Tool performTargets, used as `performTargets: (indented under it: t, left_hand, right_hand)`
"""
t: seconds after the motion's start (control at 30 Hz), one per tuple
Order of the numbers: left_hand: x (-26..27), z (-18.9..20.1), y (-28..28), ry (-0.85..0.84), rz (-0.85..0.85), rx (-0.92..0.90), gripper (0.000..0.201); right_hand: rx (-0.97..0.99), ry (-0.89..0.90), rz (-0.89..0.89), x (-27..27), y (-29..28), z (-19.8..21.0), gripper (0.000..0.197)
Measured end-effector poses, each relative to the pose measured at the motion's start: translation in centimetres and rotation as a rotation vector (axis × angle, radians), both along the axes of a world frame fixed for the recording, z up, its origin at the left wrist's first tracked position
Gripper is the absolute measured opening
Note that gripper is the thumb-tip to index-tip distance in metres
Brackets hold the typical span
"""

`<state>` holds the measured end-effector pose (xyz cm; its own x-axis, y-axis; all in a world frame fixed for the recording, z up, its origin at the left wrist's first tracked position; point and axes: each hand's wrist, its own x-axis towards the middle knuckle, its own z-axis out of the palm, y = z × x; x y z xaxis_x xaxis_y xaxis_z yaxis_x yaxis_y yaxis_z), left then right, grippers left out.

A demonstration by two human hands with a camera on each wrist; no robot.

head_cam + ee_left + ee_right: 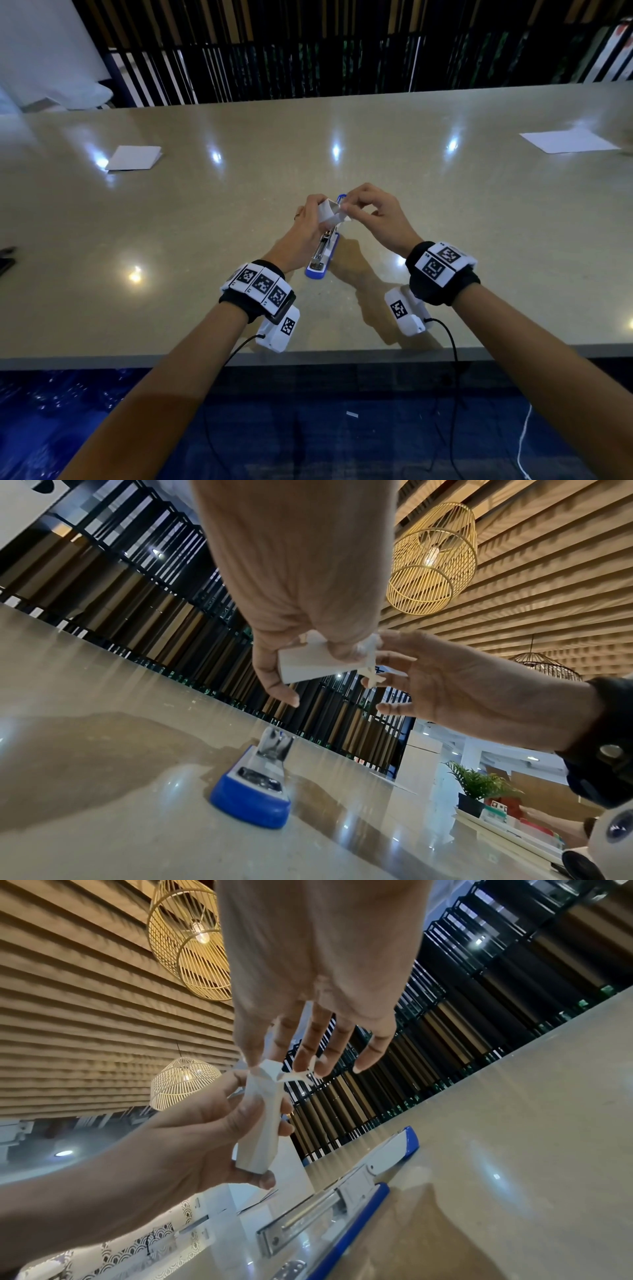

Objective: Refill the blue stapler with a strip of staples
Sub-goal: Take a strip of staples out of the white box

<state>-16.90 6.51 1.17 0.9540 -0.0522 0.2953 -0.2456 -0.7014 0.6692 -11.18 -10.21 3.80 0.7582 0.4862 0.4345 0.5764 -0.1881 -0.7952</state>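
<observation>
Blue stapler [323,253] lies on the beige table [445,212], opened flat: metal staple channel [308,1215] exposed, top arm [394,1150] swung back toward the far side. It sits directly below and between the two hands, its near end pointing at the person; neither hand touches it.

Both hands raised above the stapler's far half, meeting over it.

Left hand [310,222]: fingers and thumb curled round a small white box [318,664], gripping its sides. Box held clear of the table, open end turned toward the right hand.

Right hand [375,214]: thumb and index finger pinch the torn white flap [270,1069] at the box's open end; the other three fingers [337,1047] spread and only loosely bent. Whether a staple strip is in the pinch cannot be told.

Elsewhere on the table: a folded white sheet [134,157] far left, a flat white paper [568,140] far right, both well apart from the stapler.
</observation>
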Motion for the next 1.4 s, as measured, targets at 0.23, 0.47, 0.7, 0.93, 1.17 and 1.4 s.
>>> performTargets:
  t: [0.23,0.47,0.7,0.93,1.17,1.4]
  left_hand:
    - [-0.5,0.8,-0.1,0.019,-0.019,-0.013,0.043]
    - [-0.7,1.0,0.0,0.113,-0.055,-0.071,0.050]
    - [0.8,3.9,1.6,0.021,-0.063,0.250,0.044]
    - [2.6,9.6,1.0,0.093,-0.115,0.862,0.046]
    - [3.4,10.1,1.3,0.205,-0.166,0.779,0.044]
    - [2.4,6.8,2.2,0.204,-0.220,0.298,0.031]
  right_hand:
    - [-0.027,0.018,0.026,0.2,-0.1,0.2,0.013]
    - [-0.060,-0.063,0.017,-0.1,-0.1,-0.1,0.029]
    - [0.085,0.316,0.116,0.2,-0.2,-1.2,0.029]
    - [0.252,0.718,0.240,0.1,0.3,-1.9,0.021]
    - [0.377,0.762,0.169,-0.1,0.8,-2.0,0.016]
    - [0.223,0.442,0.008,0.0,0.1,-1.4,0.019]
